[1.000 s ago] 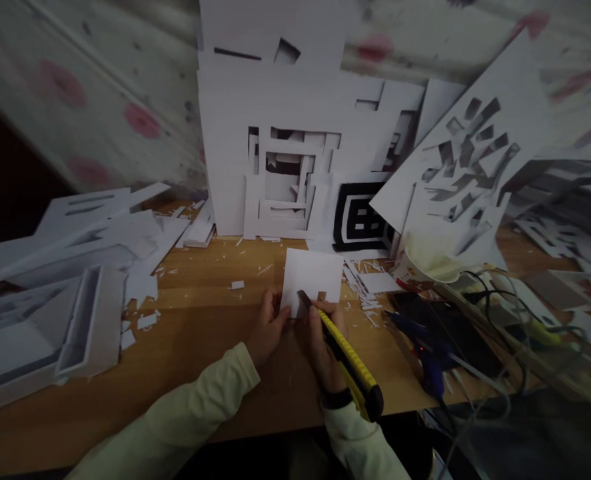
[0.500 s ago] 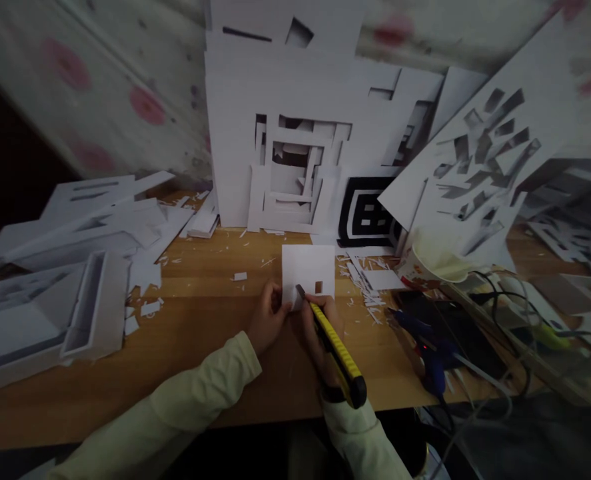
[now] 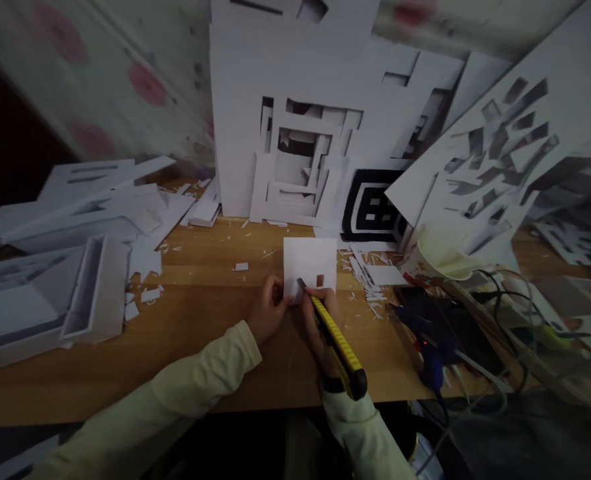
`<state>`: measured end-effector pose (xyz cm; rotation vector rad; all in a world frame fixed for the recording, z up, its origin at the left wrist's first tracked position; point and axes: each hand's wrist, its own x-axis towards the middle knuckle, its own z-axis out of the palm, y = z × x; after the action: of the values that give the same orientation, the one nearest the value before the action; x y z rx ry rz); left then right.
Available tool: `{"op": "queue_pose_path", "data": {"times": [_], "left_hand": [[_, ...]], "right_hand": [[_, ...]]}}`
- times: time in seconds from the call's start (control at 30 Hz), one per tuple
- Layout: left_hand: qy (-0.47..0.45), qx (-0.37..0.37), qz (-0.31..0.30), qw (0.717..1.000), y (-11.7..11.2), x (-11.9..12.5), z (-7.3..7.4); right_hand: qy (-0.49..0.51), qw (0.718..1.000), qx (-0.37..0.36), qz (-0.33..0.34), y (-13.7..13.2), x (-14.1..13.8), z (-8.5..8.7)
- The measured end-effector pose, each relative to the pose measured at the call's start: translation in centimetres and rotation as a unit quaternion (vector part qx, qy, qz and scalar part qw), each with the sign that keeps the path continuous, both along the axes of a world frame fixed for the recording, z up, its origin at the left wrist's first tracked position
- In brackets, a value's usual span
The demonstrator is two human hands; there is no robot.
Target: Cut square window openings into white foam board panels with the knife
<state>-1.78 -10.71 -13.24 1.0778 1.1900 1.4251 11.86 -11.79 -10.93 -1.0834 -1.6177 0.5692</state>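
A small white board [image 3: 309,259] with one little rectangular cut-out stands just in front of me over the wooden table. My left hand [image 3: 269,308] pinches its lower left corner between thumb and fingers. In my right hand [image 3: 320,327] is a yellow and black utility knife [image 3: 336,340], gripped like a pen. Its blade tip meets the face of the board, left of the cut-out. Fingers of the right hand also lie against the board's lower right edge, and whether they grip it is hidden.
Large cut white boards [image 3: 240,133] lean at the back beside a black-patterned sheet [image 3: 375,207]. Paper scraps [image 3: 368,277] litter the table [image 3: 190,333]. To the right are a paper cup [image 3: 432,263], a blue glue gun [image 3: 430,347] and cables; at left, a white box-like piece [image 3: 92,293].
The view has shifted slightly, so the background sits higher and further right. Both hands keep their hold, and the knife blade stays at nearly the same place on the board.
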Motion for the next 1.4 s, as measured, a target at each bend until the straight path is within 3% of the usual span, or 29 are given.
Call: {"op": "queue_pose_path", "data": {"times": [0.27,0.57,0.77,0.97,1.17,1.4], "left_hand": [[0.003,-0.035,0.003,0.999,-0.4,0.3,0.6],[0.083,0.007,0.008,0.996,-0.4,0.2,0.5],[0.095,0.022,0.002,0.995,-0.7,-0.1,0.3],[0.062,0.012,-0.009,0.998,-1.2,0.4,1.3],[0.139,0.033,-0.006,0.99,-0.6,0.1,1.4],[0.301,0.057,-0.017,0.952,-0.8,-0.6,1.6]], "right_hand": [[-0.033,0.999,-0.009,0.01,0.1,0.1,0.5],[0.01,0.999,-0.037,0.019,-0.6,-0.1,0.6],[0.011,0.999,0.01,0.034,-0.2,0.4,0.4],[0.015,0.998,0.033,0.047,0.0,0.8,0.2],[0.026,0.999,-0.011,0.028,-0.2,0.7,0.4],[0.038,0.998,-0.045,0.011,-0.5,0.3,0.0]]}}
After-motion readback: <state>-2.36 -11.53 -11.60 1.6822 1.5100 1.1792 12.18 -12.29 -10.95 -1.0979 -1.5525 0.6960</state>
